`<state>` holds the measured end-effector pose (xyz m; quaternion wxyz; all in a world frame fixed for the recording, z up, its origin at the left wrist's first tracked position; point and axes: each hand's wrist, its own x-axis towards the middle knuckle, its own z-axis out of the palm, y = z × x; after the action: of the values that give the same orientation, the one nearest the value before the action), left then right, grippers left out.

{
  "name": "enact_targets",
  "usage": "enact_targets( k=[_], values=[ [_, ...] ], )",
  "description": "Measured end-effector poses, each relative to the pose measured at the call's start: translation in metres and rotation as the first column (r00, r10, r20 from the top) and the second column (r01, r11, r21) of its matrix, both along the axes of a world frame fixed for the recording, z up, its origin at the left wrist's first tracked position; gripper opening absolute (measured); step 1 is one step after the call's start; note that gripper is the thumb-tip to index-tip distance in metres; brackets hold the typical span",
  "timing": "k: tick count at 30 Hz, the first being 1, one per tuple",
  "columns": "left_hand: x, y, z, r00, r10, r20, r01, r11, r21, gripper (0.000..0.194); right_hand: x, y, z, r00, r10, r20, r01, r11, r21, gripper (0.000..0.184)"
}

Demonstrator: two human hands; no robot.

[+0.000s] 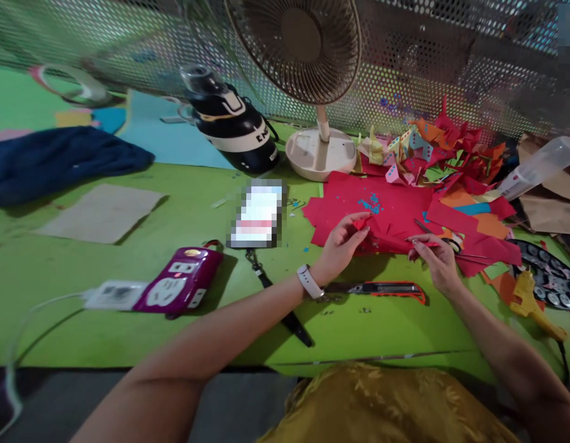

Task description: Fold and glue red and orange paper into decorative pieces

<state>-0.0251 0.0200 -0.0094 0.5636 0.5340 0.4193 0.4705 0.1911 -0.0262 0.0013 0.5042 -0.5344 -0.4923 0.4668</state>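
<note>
With bent fingers, my left hand [343, 243] pinches a folded piece of red paper [364, 224]. My right hand [433, 261] has thumb and forefinger pressed together on the right-hand part of what looks like the same red paper. Where the piece ends is hard to see, since red sheets [340, 192] lie right behind it. Tiny blue paper bits [370, 203] are scattered on those sheets. Just beyond my right fingers lie scissors [422, 226], partly covered. An orange box cutter [391, 288] rests on the green table below both hands.
Behind the red sheets are folded paper shapes [418, 144] and a white fan [313, 154]. A black bottle [248, 141], a phone [257, 215] and a purple power strip [183, 280] stand or lie leftward. At right are a yellow glue gun [527, 298] and a black palette [550, 277].
</note>
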Motion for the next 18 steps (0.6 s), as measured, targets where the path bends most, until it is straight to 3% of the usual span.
enact_targets(
  k=[6, 11, 18],
  values=[
    [-0.0002, 0.0019, -0.0022, 0.997, 0.066, 0.031, -0.066, 0.998, 0.020, 0.023, 0.0026, 0.0021, -0.0028, 1.000, -0.013, 0.006, 0.013, 1.000, 0.023, 0.030],
    [-0.0005, 0.0000, 0.0014, 1.000, 0.006, 0.028, -0.004, 0.998, -0.061, 0.033, 0.0010, 0.0020, -0.0017, 1.000, -0.028, 0.000, 0.028, 0.999, 0.018, 0.022],
    [-0.0026, 0.0019, 0.0030, 0.999, -0.005, 0.045, 0.007, 0.998, -0.063, 0.036, 0.0023, 0.0015, -0.0035, 0.999, -0.022, -0.049, 0.023, 1.000, 0.012, 0.021]
  ],
)
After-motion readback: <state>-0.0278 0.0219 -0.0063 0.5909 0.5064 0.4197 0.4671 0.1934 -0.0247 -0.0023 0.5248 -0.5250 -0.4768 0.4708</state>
